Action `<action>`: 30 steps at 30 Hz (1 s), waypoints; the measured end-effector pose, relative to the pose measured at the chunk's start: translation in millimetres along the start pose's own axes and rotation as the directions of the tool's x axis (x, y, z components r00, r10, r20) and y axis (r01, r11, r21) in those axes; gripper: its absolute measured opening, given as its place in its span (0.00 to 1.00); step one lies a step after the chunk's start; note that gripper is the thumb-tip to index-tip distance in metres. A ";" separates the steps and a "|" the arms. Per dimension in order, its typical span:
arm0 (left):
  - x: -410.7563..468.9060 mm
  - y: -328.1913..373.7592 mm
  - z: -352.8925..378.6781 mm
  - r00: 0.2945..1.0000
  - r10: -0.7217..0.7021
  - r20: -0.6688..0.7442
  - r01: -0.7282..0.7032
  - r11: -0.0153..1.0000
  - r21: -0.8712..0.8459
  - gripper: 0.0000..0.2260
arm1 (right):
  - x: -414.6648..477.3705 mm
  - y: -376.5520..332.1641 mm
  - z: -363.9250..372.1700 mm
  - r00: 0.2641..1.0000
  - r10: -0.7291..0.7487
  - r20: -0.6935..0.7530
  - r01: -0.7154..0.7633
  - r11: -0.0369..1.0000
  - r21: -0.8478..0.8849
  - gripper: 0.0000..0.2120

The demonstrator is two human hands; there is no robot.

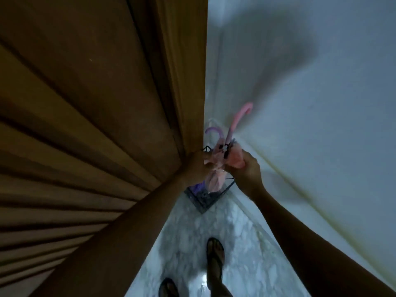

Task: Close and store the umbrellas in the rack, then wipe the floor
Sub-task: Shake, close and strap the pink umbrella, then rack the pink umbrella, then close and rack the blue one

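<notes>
Where the feet stand: two feet in sandals (215, 258) are on the pale stone floor (188, 239). It looks shiny, so it may be wet and slippy.
Left hand: the left hand (197, 166) has its fingers curled tight round the pink cloth, on the side by the brown curtain.
Right hand: the right hand (246, 168) has its fingers clamped on a bunch of the same cloth, a bit higher up.
Pink umbrella: the pink umbrella (214, 183) is folded shut and stands up between both hands. Its low end seems to sit down in the rack.
How it will feel: I think it is light. The cloth is soft and floppy and could slip. The stick inside is stiff. The best place to hold is the stick or the hook handle (242, 116), not the loose cloth.
Rack: the black wire rack (205, 200) sits on the floor in the corner.
Purple umbrella: the purple umbrella (200, 186) is in the rack, just beside the pink one, so the two could snag.
Brown curtain: the brown curtain (96, 125) hangs right against the left hand, so there is little room.
Wall: the white wall (310, 103) is near on the right.
</notes>
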State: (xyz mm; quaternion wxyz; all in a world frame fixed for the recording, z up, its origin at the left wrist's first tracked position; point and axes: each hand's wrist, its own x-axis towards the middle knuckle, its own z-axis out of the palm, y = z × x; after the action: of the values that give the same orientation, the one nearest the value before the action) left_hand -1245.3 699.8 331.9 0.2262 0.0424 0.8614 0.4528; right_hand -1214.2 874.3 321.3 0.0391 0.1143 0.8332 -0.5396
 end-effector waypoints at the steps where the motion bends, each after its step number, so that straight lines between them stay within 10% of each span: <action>1: 15.9 -23.2 12.4 0.999 -0.045 0.024 0.045 0.999 0.002 0.13 | 10.1 19.4 9.5 1.000 0.018 0.014 -0.018 0.999 -0.036 0.25; 16: 73.6 -136.9 93.1 0.958 -0.276 0.076 0.280 0.958 -0.061 0.12 | 54.8 142.5 76.9 0.990 0.135 0.041 -0.106 0.904 -0.414 0.07; 25: 45.6 -101.1 61.9 0.912 -0.408 0.050 0.411 0.904 -0.120 0.24 | 37.0 92.8 60.6 0.976 0.214 -0.029 -0.202 0.860 -0.469 0.32; 30: -17.5 -78.0 23.2 0.901 -0.433 0.031 0.427 0.873 -0.237 0.27 | -26.0 44.6 56.7 0.993 0.115 -0.006 -0.108 0.916 -0.386 0.22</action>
State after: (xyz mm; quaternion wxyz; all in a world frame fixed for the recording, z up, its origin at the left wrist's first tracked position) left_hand -1209.5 666.9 264.4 0.3146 -0.1826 0.7912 0.4915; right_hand -1181.8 836.4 262.9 0.0986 0.1472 0.9149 -0.3628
